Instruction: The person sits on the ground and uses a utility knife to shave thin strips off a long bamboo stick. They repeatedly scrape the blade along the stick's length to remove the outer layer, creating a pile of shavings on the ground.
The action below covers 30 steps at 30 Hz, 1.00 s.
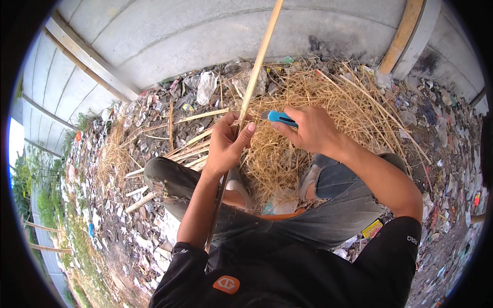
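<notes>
My left hand (230, 139) is closed around a long, thin bamboo strip (261, 54). The strip slants up past the top of the view, pale at its upper part, and its darker lower part runs down along my left forearm toward my body. My right hand (314, 131) grips a blue utility knife (282, 118), its short blade pointing left toward the strip. A small gap shows between the blade and the strip. Pale shavings (277, 159) lie in a heap on the ground below both hands, between my feet.
Several cut bamboo strips (197, 139) lie left of the shavings, by my left knee. A concrete panel wall (205, 31) stands ahead, with a bamboo pole (403, 36) against it at the right. Scattered litter (118, 205) covers the ground around me.
</notes>
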{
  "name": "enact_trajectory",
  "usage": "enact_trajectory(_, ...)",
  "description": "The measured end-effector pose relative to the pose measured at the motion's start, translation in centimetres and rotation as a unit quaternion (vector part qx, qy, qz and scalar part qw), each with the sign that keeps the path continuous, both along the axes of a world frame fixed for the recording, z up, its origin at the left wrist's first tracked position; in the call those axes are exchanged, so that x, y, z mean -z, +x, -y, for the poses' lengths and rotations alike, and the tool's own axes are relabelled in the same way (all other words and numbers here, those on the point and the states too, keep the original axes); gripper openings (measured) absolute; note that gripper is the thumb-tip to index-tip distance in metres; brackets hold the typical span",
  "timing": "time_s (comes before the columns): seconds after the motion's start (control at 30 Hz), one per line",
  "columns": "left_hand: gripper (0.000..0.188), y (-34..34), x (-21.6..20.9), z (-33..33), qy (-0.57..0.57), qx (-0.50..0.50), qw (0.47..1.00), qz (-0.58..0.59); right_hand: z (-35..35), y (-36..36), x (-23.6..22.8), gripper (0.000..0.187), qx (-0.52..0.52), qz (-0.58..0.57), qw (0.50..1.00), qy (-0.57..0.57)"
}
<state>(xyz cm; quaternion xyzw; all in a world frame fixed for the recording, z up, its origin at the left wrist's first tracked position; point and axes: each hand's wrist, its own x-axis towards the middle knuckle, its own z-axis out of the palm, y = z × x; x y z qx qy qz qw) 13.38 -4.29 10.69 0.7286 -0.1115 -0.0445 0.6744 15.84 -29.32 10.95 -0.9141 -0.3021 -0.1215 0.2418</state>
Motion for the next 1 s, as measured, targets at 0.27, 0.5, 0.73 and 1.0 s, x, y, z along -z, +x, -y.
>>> enact_trajectory(0.27, 0.039, 0.9, 1.3, 0.6, 0.036, 0.022, 0.999, 0.013, -0.9, -1.5, 1.0, 0.043, -0.037, -0.007, 0.999, 0.003)
enact_trajectory(0.5, 0.042, 1.0, 1.9, -0.4, 0.041, 0.042, 0.998, 0.012, -0.9, -1.2, 1.0, 0.042, -0.066, -0.041, 0.997, -0.029)
enact_trajectory(0.73, 0.039, 0.4, 0.7, -0.9, 0.019, 0.061, 0.997, -0.033, -0.9, -1.4, 0.2, 0.046, -0.073, -0.082, 0.994, -0.029)
enact_trajectory(1.0, 0.027, 0.7, 0.8, -5.5, 0.107, -0.082, 0.99, 0.05, 1.3, -0.2, -0.8, 0.054, -0.012, -0.062, 0.998, 0.005)
